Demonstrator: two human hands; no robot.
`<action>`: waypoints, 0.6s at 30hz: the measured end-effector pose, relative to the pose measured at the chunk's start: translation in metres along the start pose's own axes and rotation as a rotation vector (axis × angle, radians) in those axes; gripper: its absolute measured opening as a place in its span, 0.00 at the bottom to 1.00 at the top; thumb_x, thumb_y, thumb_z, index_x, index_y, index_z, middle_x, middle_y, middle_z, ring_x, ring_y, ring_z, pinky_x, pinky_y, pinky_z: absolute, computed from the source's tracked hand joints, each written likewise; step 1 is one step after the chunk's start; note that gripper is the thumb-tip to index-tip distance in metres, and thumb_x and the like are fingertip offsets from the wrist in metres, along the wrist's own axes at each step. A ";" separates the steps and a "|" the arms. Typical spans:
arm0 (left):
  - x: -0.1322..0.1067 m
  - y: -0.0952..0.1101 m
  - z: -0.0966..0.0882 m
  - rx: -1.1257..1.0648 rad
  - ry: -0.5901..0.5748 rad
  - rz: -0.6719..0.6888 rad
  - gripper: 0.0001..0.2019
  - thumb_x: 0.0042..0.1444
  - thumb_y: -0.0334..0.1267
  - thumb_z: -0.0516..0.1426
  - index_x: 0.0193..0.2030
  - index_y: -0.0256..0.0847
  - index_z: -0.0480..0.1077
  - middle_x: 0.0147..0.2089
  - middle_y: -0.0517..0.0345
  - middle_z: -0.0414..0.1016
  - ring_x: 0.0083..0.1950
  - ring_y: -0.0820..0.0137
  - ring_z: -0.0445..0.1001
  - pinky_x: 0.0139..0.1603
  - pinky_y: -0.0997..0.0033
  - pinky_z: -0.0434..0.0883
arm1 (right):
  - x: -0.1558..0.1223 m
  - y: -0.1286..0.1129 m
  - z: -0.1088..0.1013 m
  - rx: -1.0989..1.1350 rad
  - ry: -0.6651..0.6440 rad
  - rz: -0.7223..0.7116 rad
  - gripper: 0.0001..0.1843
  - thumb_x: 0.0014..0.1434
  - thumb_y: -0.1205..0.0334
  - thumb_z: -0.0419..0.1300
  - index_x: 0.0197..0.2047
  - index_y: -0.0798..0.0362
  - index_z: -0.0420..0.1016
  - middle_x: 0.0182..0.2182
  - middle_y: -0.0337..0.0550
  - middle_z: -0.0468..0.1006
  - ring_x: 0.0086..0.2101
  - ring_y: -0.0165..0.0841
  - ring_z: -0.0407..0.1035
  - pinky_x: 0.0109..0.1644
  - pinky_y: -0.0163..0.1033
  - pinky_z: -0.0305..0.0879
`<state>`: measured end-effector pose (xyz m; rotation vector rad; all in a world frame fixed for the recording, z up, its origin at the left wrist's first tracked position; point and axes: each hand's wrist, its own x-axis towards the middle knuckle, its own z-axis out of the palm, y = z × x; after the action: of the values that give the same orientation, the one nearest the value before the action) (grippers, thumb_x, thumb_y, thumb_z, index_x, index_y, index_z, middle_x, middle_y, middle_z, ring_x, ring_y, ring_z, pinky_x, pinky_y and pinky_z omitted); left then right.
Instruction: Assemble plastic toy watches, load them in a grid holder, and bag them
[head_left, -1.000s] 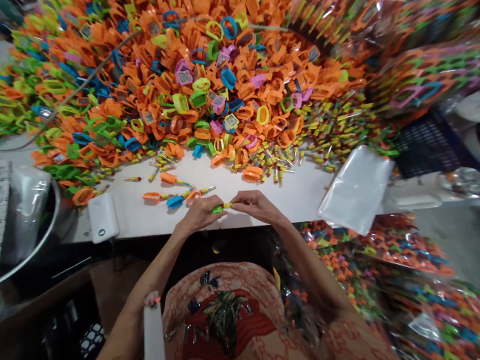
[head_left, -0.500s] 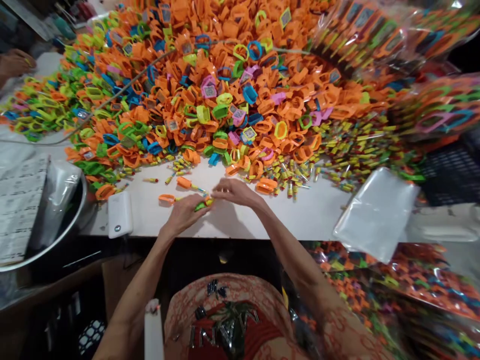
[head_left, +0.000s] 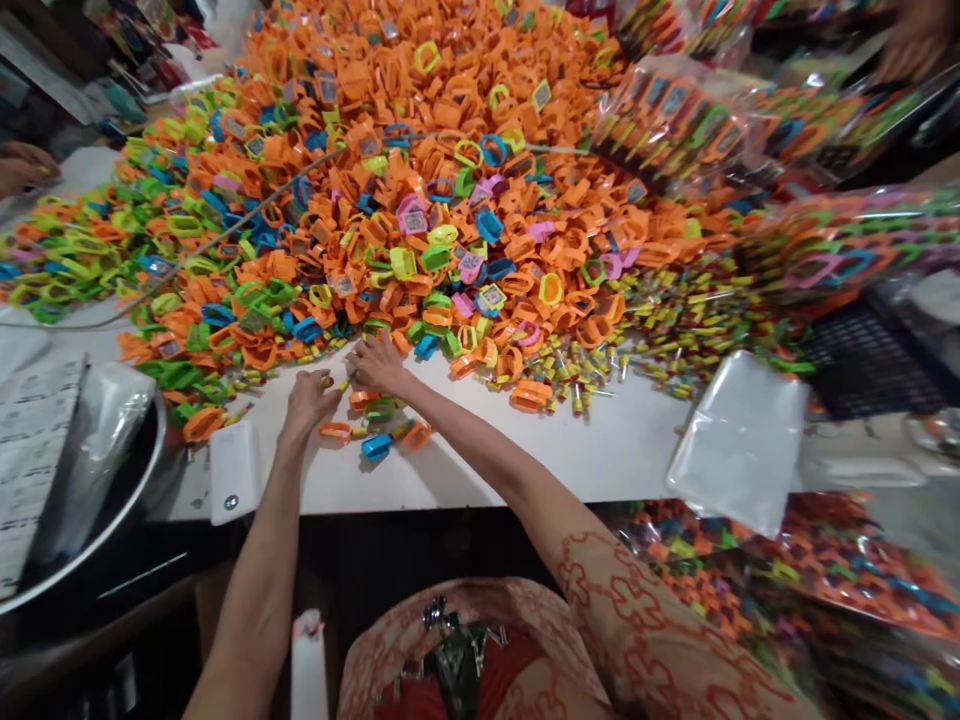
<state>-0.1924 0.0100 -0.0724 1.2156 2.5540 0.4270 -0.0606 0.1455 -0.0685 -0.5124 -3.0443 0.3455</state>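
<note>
My left hand (head_left: 309, 402) is closed at the front edge of the pile, with a small yellow-labelled tube (head_left: 328, 381) at its fingertips. Just to its right, my right hand (head_left: 380, 366) reaches palm down with its fingers apart, over small tubes by the pile. Another yellow tube (head_left: 345, 384) shows between the two hands. Below them on the white table lie a blue toy watch (head_left: 376, 447), a green one (head_left: 380, 411) and a few orange ones, including an orange toy watch (head_left: 335, 432) at the left. Some have yellow tubes against them.
A heap of mostly orange toy watches (head_left: 420, 200) covers the table's back, with many yellow tubes (head_left: 675, 310) at right. Clear plastic bags (head_left: 739, 440) lie right; a white power bank (head_left: 234, 472) and metal basin (head_left: 154, 470) stand left. Other people's hands show at both upper edges.
Both hands have moved away from the toy watches at the table's front, up and left to the pile's edge. The blue, green and orange watches now lie together, let go.
</note>
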 end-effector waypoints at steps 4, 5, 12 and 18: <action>0.024 0.032 0.024 -0.101 -0.037 0.236 0.11 0.52 0.38 0.60 0.42 0.40 0.78 0.44 0.50 0.74 0.45 0.62 0.74 0.50 0.64 0.72 | -0.042 0.019 0.000 -0.015 0.044 0.119 0.20 0.71 0.64 0.50 0.55 0.60 0.79 0.56 0.63 0.77 0.59 0.51 0.62 0.71 0.67 0.47; 0.028 0.043 0.029 -0.152 -0.062 0.291 0.12 0.50 0.37 0.60 0.42 0.39 0.78 0.44 0.51 0.75 0.44 0.63 0.74 0.48 0.65 0.72 | -0.054 0.024 -0.001 -0.017 0.059 0.165 0.20 0.71 0.65 0.50 0.55 0.61 0.80 0.55 0.63 0.77 0.60 0.52 0.62 0.72 0.67 0.46; 0.037 0.123 0.059 -0.328 -0.284 0.682 0.11 0.49 0.33 0.57 0.38 0.39 0.79 0.41 0.51 0.79 0.43 0.62 0.76 0.47 0.64 0.74 | -0.126 0.051 0.004 -0.051 0.243 0.279 0.15 0.71 0.67 0.53 0.50 0.56 0.82 0.55 0.58 0.78 0.65 0.49 0.59 0.75 0.65 0.43; -0.008 0.144 0.070 -0.152 0.046 0.579 0.18 0.62 0.38 0.54 0.56 0.41 0.77 0.64 0.44 0.74 0.58 0.54 0.76 0.58 0.54 0.73 | -0.200 0.068 0.021 -0.054 0.536 0.382 0.13 0.72 0.64 0.57 0.53 0.49 0.82 0.60 0.52 0.77 0.61 0.45 0.65 0.64 0.53 0.60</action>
<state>-0.0600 0.1003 -0.0810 1.8889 2.1143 0.7583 0.1492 0.1386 -0.1035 -1.0066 -2.4359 0.1073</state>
